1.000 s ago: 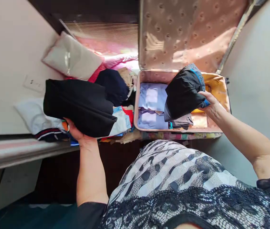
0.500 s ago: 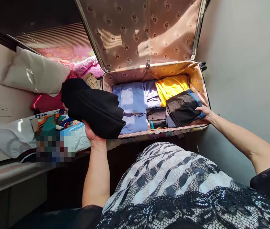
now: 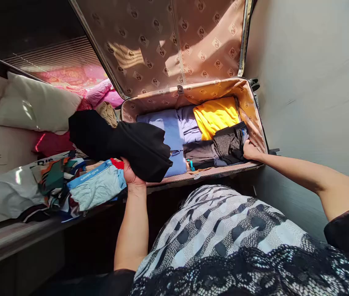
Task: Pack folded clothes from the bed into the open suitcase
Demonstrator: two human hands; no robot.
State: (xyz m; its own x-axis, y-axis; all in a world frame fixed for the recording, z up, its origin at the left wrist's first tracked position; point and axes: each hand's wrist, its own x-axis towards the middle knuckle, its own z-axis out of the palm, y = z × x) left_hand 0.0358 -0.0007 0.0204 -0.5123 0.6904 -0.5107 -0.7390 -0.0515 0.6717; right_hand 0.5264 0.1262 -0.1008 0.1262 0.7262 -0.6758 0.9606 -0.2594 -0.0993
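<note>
At the left, a pale pillow point(image 3: 35, 102) lay on the far side, with a mixed heap of clothes point(image 3: 53, 176) nearer the person. A light blue garment point(image 3: 99, 187) rested at the heap's near right side, and a beige garment point(image 3: 108, 113) lay crumpled farther off, beside the suitcase point(image 3: 256, 125). These pieces were outside the case, the heap looser and less orderly than the contents.

The left hand point(image 3: 134, 176) held up a black garment point(image 3: 131, 144), which stretched from above the heap to over the suitcase's left end. Its fingers were grasping the cloth from beneath (most of them were hidden by it), so this piece was in hand and not laid down.

To the right, the suitcase stood open, its patterned lid point(image 3: 162, 45) raised at the far side. Inside, blue garments point(image 3: 174, 129) lay flat toward the left, with folded lavender cloth point(image 3: 189, 123) beside them. A yellow garment point(image 3: 217, 117) lay at the far right, a grey-brown garment point(image 3: 199, 151) near the middle front. Dark shorts point(image 3: 230, 142) lay in the near right part, and the right hand point(image 3: 251, 151) touched their right end. Its fingers were curled, though whether they gripped the fabric could not be told.
</note>
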